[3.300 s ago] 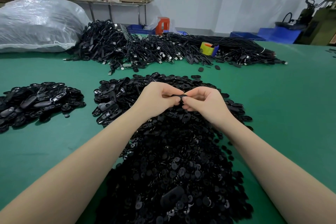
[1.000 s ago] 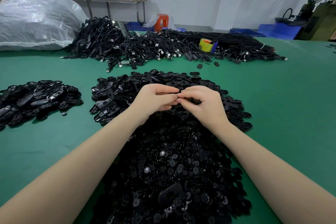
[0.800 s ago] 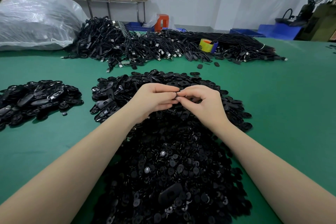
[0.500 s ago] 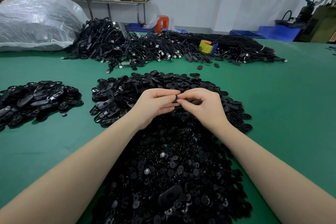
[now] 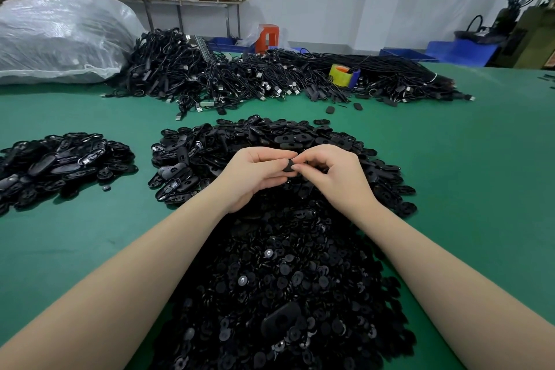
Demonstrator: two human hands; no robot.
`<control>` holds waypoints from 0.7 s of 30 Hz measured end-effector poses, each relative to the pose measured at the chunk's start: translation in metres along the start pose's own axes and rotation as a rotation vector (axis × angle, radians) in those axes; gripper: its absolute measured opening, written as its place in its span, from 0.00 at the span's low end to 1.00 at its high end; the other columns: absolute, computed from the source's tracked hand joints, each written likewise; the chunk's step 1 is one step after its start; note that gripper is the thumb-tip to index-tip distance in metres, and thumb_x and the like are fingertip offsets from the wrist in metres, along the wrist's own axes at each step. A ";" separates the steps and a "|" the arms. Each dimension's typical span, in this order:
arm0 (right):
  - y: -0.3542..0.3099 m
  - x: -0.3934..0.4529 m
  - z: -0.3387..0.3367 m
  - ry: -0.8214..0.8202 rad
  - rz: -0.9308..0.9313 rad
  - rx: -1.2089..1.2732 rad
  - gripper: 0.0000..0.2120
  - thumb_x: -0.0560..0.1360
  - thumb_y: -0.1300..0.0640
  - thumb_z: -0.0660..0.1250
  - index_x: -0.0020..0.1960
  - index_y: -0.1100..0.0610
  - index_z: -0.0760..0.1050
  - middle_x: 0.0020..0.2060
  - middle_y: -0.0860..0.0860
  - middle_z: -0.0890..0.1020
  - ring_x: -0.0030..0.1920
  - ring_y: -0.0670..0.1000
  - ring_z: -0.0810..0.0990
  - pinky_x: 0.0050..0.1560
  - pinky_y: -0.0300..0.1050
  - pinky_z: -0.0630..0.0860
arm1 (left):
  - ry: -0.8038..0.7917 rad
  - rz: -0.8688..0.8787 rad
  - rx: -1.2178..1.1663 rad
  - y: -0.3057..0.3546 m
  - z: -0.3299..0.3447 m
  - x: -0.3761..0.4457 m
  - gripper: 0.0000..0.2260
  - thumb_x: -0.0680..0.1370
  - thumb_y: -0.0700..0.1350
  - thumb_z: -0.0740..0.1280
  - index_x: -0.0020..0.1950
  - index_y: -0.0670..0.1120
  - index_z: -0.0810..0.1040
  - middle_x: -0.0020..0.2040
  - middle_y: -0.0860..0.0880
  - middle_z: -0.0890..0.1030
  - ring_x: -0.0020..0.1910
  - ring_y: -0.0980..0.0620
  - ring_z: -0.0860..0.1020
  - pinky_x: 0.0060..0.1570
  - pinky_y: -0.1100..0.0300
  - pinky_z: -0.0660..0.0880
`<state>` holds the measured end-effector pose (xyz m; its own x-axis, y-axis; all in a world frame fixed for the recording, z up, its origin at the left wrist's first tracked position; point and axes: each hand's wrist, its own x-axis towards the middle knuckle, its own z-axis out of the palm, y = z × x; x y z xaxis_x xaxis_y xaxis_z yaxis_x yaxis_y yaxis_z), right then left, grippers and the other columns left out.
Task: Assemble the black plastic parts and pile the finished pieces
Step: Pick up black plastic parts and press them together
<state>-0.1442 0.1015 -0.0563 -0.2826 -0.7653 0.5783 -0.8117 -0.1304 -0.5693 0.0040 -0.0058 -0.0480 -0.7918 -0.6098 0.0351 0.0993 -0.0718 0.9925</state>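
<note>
Head view: small black part

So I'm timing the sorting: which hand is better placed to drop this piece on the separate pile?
Probably the left hand: the pile lies on its side, and both hands pinch the piece.

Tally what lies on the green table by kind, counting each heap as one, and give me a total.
Heaps of black plastic parts: 2, the big central heap and the smaller left heap
Cable piles: 1
Clear plastic sacks: 1
Tape rolls: 1
Total: 5
The left hand and right hand together pinch one small black part, not counted.
</note>
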 end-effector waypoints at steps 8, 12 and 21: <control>-0.002 0.001 -0.002 -0.033 -0.072 -0.042 0.04 0.74 0.58 0.73 0.49 0.54 0.85 0.43 0.39 0.80 0.47 0.40 0.78 0.51 0.37 0.75 | -0.026 0.001 0.004 -0.001 -0.003 0.000 0.10 0.80 0.34 0.64 0.55 0.44 0.83 0.48 0.48 0.87 0.48 0.53 0.85 0.46 0.64 0.80; -0.003 -0.004 0.005 -0.001 -0.067 -0.043 0.05 0.75 0.58 0.71 0.50 0.54 0.84 0.45 0.42 0.81 0.48 0.42 0.78 0.50 0.40 0.75 | -0.020 0.020 0.018 -0.003 -0.004 -0.001 0.10 0.80 0.35 0.64 0.57 0.44 0.83 0.50 0.47 0.86 0.49 0.53 0.85 0.46 0.64 0.80; -0.002 -0.009 0.006 0.144 -0.101 -0.008 0.08 0.72 0.60 0.75 0.50 0.54 0.86 0.45 0.47 0.86 0.45 0.43 0.82 0.50 0.46 0.80 | 0.007 0.049 0.014 -0.006 -0.001 0.001 0.09 0.80 0.37 0.66 0.53 0.49 0.83 0.46 0.50 0.87 0.47 0.55 0.85 0.44 0.65 0.79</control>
<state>-0.1374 0.1051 -0.0640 -0.2693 -0.6501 0.7105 -0.8437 -0.1965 -0.4996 0.0027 -0.0068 -0.0540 -0.7816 -0.6182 0.0832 0.1297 -0.0306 0.9911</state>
